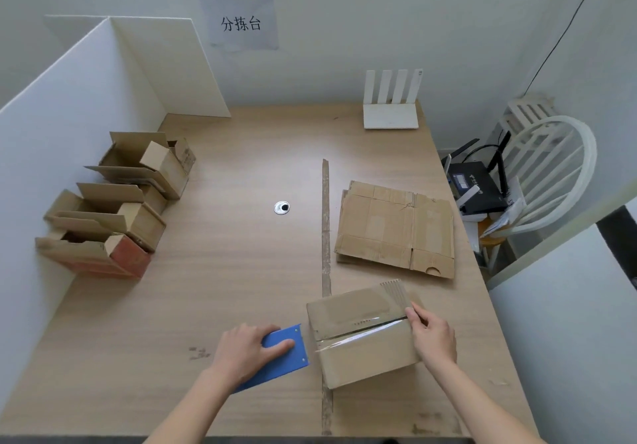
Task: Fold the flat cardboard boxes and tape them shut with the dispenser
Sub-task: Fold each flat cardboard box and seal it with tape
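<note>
A folded cardboard box (358, 357) stands near the table's front edge, its top flaps closed with a strip of clear tape (362, 333) running across the seam. My left hand (248, 350) grips the blue tape dispenser (289, 354) just left of the box, with the forefinger laid along its side. My right hand (431, 333) rests on the box's right end, fingers pressing the tape down by the corner. A stack of flat cardboard boxes (396, 226) lies behind the box, on the right half of the table.
Several opened brown boxes (117, 202) lie along a white partition (62, 140) on the left. A strip of brown tape (325, 237) runs down the wooden table (224, 271). A white router (391, 106) stands at the back, a white chair (548, 175) to the right.
</note>
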Demonstrator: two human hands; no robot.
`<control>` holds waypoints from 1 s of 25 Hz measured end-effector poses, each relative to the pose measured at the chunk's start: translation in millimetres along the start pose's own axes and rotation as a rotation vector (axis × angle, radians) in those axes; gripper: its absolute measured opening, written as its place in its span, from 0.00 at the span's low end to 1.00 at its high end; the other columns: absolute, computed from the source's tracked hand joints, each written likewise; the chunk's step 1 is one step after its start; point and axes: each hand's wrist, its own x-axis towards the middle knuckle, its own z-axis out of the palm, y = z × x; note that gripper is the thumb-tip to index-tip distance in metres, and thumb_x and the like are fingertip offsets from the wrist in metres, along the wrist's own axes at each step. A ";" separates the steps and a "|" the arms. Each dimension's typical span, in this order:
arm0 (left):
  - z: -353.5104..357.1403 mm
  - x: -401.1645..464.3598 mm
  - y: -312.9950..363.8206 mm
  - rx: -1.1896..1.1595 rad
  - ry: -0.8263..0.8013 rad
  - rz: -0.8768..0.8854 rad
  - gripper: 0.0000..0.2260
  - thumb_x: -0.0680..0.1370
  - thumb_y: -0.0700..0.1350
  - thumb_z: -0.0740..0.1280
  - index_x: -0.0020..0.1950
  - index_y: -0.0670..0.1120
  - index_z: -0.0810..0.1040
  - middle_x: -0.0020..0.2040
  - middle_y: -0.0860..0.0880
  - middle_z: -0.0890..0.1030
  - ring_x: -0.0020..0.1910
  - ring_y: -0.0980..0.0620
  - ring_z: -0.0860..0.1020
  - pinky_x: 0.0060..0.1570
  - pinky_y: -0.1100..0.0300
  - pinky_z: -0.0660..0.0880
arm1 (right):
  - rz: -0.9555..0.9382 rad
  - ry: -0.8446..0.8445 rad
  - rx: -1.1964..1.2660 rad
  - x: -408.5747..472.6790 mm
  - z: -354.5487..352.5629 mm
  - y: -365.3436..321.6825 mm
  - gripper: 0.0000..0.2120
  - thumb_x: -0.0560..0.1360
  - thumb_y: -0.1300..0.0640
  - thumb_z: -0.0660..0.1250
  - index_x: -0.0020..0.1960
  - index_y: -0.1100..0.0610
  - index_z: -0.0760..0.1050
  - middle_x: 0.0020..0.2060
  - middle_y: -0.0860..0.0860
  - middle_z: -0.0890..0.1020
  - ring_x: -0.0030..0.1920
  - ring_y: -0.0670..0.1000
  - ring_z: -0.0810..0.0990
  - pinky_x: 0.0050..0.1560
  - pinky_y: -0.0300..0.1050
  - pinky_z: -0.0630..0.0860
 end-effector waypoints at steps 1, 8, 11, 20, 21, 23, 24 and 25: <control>2.7 0.6 -1.9 0.002 -0.007 0.008 0.20 0.74 0.70 0.59 0.52 0.60 0.80 0.37 0.55 0.80 0.36 0.54 0.76 0.35 0.62 0.69 | 0.004 0.011 0.006 -2.7 2.4 -0.9 0.17 0.80 0.45 0.67 0.65 0.50 0.81 0.62 0.51 0.83 0.64 0.57 0.79 0.56 0.49 0.74; 37.0 18.3 5.6 0.093 0.015 0.043 0.38 0.66 0.75 0.40 0.57 0.57 0.77 0.40 0.49 0.81 0.42 0.46 0.79 0.37 0.54 0.66 | 0.018 0.066 0.002 -10.5 14.0 -0.3 0.17 0.81 0.46 0.66 0.67 0.50 0.80 0.63 0.53 0.83 0.64 0.60 0.78 0.58 0.53 0.75; 38.5 26.3 3.9 0.054 0.013 0.070 0.38 0.67 0.76 0.40 0.59 0.58 0.78 0.45 0.50 0.83 0.45 0.46 0.80 0.39 0.54 0.68 | 0.021 0.096 -0.031 -13.3 17.6 -2.5 0.17 0.82 0.45 0.64 0.68 0.50 0.80 0.63 0.52 0.83 0.62 0.60 0.79 0.55 0.52 0.75; 24.8 8.0 -33.3 -0.232 -0.038 0.021 0.14 0.75 0.69 0.60 0.40 0.63 0.77 0.31 0.57 0.77 0.30 0.54 0.73 0.32 0.58 0.67 | 0.029 0.067 -0.066 -11.4 16.1 -0.1 0.18 0.81 0.42 0.64 0.67 0.47 0.79 0.62 0.51 0.83 0.61 0.60 0.79 0.55 0.54 0.76; 26.7 5.8 -37.2 -0.267 -0.033 -0.007 0.15 0.76 0.69 0.62 0.37 0.61 0.74 0.29 0.56 0.75 0.29 0.55 0.71 0.31 0.57 0.64 | 0.031 0.061 -0.060 -11.1 16.0 -0.8 0.18 0.81 0.42 0.65 0.67 0.47 0.80 0.62 0.51 0.83 0.62 0.59 0.79 0.55 0.53 0.76; 31.1 5.2 -39.4 -0.238 -0.021 -0.040 0.16 0.75 0.71 0.61 0.38 0.60 0.75 0.30 0.55 0.75 0.30 0.55 0.72 0.32 0.56 0.65 | 0.016 0.052 -0.047 -12.9 14.0 -0.5 0.18 0.81 0.42 0.65 0.67 0.48 0.80 0.63 0.51 0.83 0.62 0.58 0.79 0.54 0.52 0.76; 30.7 10.1 -34.2 -0.168 -0.027 -0.026 0.18 0.74 0.72 0.59 0.42 0.60 0.78 0.32 0.55 0.78 0.33 0.54 0.75 0.34 0.56 0.68 | 0.011 0.058 -0.049 -11.0 13.1 -0.9 0.18 0.81 0.42 0.65 0.67 0.48 0.80 0.63 0.51 0.83 0.61 0.58 0.79 0.52 0.51 0.75; 30.9 16.1 -26.3 -0.072 -0.024 0.005 0.22 0.72 0.73 0.56 0.46 0.59 0.79 0.35 0.54 0.79 0.35 0.52 0.77 0.36 0.56 0.70 | 0.013 0.070 -0.056 -11.1 13.3 -2.0 0.18 0.81 0.42 0.64 0.68 0.48 0.79 0.63 0.51 0.83 0.61 0.58 0.79 0.51 0.50 0.75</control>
